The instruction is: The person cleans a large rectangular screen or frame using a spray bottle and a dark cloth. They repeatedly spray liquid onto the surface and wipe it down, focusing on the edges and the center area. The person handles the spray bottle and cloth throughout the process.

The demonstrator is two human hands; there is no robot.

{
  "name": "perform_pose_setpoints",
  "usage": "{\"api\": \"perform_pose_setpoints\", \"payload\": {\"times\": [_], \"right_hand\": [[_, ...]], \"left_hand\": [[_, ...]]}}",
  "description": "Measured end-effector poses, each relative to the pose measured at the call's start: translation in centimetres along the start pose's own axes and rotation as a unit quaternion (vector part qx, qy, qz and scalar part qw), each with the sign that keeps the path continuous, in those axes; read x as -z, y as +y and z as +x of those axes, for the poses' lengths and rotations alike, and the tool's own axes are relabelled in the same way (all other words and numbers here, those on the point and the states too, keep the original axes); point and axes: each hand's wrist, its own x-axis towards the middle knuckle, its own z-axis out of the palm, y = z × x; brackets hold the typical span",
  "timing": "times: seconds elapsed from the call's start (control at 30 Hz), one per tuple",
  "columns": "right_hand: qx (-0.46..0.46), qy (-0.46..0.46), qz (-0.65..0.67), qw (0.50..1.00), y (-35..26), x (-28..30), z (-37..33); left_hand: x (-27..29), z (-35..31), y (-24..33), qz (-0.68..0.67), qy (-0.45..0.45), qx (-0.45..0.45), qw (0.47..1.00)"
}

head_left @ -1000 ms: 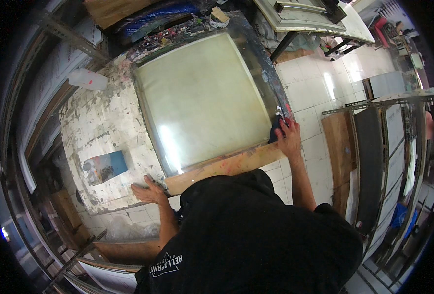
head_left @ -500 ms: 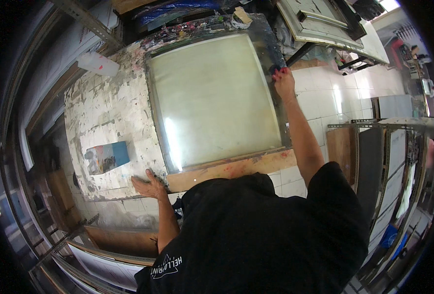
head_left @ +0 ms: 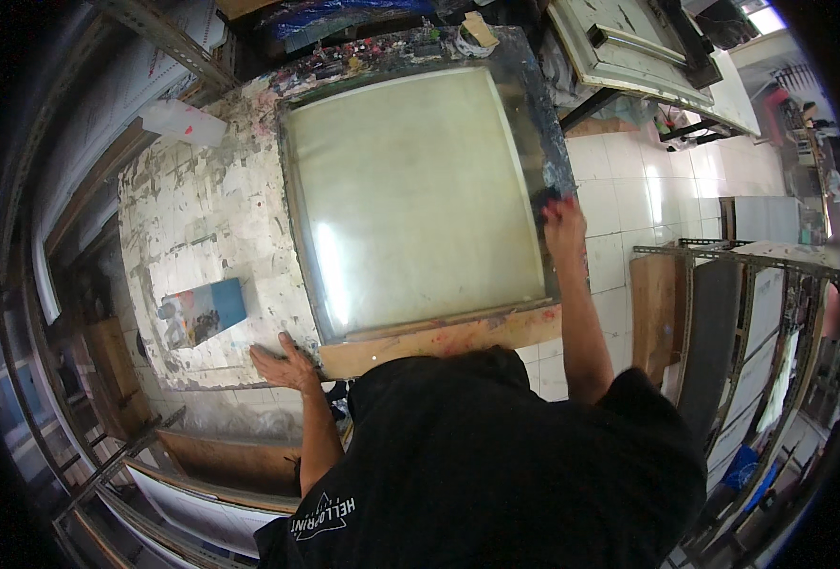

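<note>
A pale yellow-green, glossy rectangular panel (head_left: pixel 420 204) in a dark border lies on the paint-stained table (head_left: pixel 240 213). On the border's right side, my right hand (head_left: pixel 566 228) is closed round a small red and dark thing (head_left: pixel 545 202), blurred, its kind unclear. My left hand (head_left: pixel 285 364) rests at the table's near edge, fingers spread, holding nothing. Just beyond it lies a blue block (head_left: pixel 213 310) with grey and orange stains. A wooden strip (head_left: pixel 439 339) runs along the panel's near side, against my body.
A translucent white jug (head_left: pixel 185 123) lies at the table's far left. Tape rolls (head_left: pixel 475 36) sit at the far right corner. Metal racks with boards (head_left: pixel 695 303) stand to the right, and another white-topped table (head_left: pixel 619 52) is at the far right. White floor tiles (head_left: pixel 619 204) show between them.
My right hand has slid toward me along the panel's right border, carrying the small red and dark thing. My left hand stays at the near edge, nearly unmoved.
</note>
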Motion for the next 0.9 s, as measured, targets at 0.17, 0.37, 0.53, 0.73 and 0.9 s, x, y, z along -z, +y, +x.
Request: {"api": "perform_pose_setpoints", "payload": {"times": [0.17, 0.37, 0.53, 0.73, 0.9], "right_hand": [[0.073, 0.04, -0.003, 0.996, 0.3, -3.6, 12.7], [0.007, -0.021, 0.017, 1.0, -0.5, -1.8, 7.3], [0.005, -0.02, 0.05, 0.999, -2.8, 3.3, -3.0], [0.048, 0.006, 0.073, 0.996, -0.2, -2.3, 5.4], [0.137, 0.008, -0.006, 0.99, -0.4, -6.8, 20.8]], "left_hand": [[-0.2, 0.4, 0.3, -0.027, 0.006, -0.009, 1.0], [0.0, 0.5, 0.3, -0.057, 0.013, -0.015, 0.998], [0.2, 0.2, 0.4, -0.037, 0.002, 0.001, 0.999], [0.4, 0.2, 0.7, -0.006, -0.01, 0.011, 1.0], [-0.3, 0.6, 0.3, -0.032, 0.005, -0.012, 0.999]]}}
